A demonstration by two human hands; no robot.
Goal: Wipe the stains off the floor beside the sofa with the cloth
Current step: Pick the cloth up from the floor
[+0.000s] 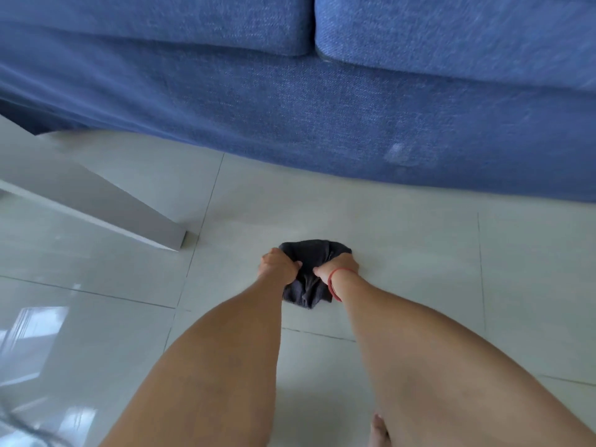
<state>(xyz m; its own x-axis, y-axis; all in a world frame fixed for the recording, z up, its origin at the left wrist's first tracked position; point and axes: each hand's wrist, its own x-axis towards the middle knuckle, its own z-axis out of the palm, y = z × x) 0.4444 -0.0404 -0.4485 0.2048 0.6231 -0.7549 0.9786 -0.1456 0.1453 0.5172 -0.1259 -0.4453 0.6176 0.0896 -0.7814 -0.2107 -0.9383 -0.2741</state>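
Observation:
A dark grey cloth lies bunched on the pale tiled floor, a short way in front of the blue sofa. My left hand grips the cloth's left side and presses it down. My right hand, with a red band at the wrist, grips its right side. Both arms reach straight down from the bottom of the view. No stain shows on the tiles around the cloth.
A white table leg slants down to the floor left of the cloth. The sofa's front runs across the whole top of the view. A bare foot shows at the bottom edge. Glossy tiles reflect light at the lower left.

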